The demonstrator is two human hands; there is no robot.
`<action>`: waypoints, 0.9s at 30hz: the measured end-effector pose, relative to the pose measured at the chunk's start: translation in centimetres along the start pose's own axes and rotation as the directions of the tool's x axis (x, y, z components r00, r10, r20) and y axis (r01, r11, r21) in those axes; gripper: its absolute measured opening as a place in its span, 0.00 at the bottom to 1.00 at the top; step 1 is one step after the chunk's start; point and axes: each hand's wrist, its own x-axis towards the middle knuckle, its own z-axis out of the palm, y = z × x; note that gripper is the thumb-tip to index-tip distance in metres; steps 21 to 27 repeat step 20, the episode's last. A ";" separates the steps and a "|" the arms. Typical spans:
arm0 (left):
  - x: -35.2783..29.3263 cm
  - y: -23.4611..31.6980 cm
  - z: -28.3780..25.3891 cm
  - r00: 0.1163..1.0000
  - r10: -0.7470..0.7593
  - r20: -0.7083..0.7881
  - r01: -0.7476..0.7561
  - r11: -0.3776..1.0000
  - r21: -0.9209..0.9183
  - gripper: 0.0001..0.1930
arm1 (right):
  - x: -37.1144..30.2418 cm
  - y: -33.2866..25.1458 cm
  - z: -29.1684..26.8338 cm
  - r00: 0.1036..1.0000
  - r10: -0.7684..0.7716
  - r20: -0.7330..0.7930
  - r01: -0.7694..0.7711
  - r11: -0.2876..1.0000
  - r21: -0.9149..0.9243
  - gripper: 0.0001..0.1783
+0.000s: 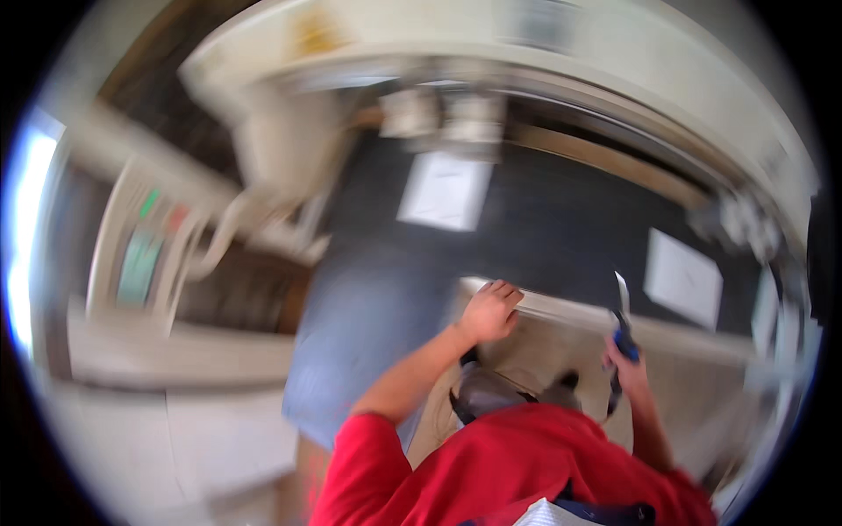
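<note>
My right hand (626, 358) is closed around the blue and black handle of a knife (624, 309). Its thin, curved silver blade points up and away from me, over the front edge of the dark table (553, 228). My left hand (491, 312) is at the inner corner of that table, by the pale front edge. Its fingers are curled, and whatever they hold, if anything, is hidden. Farther off, a white sheet (445, 190) lies on the dark surface, and a second white sheet (684, 276) lies to the right, beyond the knife.
A large cream machine (421, 44) spans the far side of the table. At left is a control panel (140, 250) with a screen and green and red buttons. The bluish table section (351, 342) extends toward me on the left. Motion blurs much of the picture.
</note>
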 end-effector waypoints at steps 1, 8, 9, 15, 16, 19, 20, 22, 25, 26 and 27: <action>2.2 2.7 4.1 0.999 0.050 0.018 -0.048 0.997 -0.054 0.17 | 0.0 -1.8 -2.2 0.998 0.057 -0.041 -0.060 0.995 -0.074 0.10; 23.7 18.8 26.9 0.941 0.269 0.205 -0.281 0.959 0.029 0.27 | 2.5 5.1 -32.2 0.886 0.158 -0.436 -0.004 0.943 0.334 0.10; 26.7 20.6 29.5 0.938 0.269 0.220 -0.291 0.954 0.074 0.28 | 2.2 6.1 -35.7 0.880 0.155 -0.449 0.029 0.926 0.375 0.11; 36.5 22.1 39.6 0.838 -0.093 0.538 -0.259 0.800 0.541 0.30 | 0.2 8.6 -46.4 0.885 0.172 -0.433 0.090 0.849 0.520 0.18; 37.0 21.8 40.0 0.831 -0.108 0.546 -0.264 0.787 0.558 0.30 | 0.2 8.6 -47.3 0.882 0.180 -0.436 0.083 0.850 0.519 0.18; 40.9 22.6 41.7 0.837 -0.173 0.519 -0.220 0.762 0.609 0.30 | 1.2 9.4 -51.0 0.882 0.195 -0.429 0.052 0.864 0.501 0.20; 41.2 23.1 42.3 0.836 -0.187 0.516 -0.209 0.761 0.614 0.30 | 1.6 9.4 -51.9 0.882 0.197 -0.429 0.046 0.869 0.493 0.20; 41.2 23.1 42.3 0.836 -0.187 0.516 -0.209 0.761 0.614 0.30 | 1.6 9.4 -51.9 0.882 0.197 -0.429 0.046 0.869 0.493 0.20; 41.2 23.1 42.3 0.836 -0.187 0.516 -0.209 0.761 0.614 0.30 | 1.6 9.4 -51.9 0.882 0.197 -0.429 0.046 0.869 0.493 0.20; 41.2 23.1 42.3 0.836 -0.187 0.516 -0.209 0.761 0.614 0.30 | 1.6 9.4 -51.9 0.882 0.197 -0.429 0.046 0.869 0.493 0.20; 41.2 23.1 42.3 0.836 -0.187 0.516 -0.209 0.761 0.614 0.30 | 1.6 9.4 -51.9 0.882 0.197 -0.429 0.046 0.869 0.493 0.20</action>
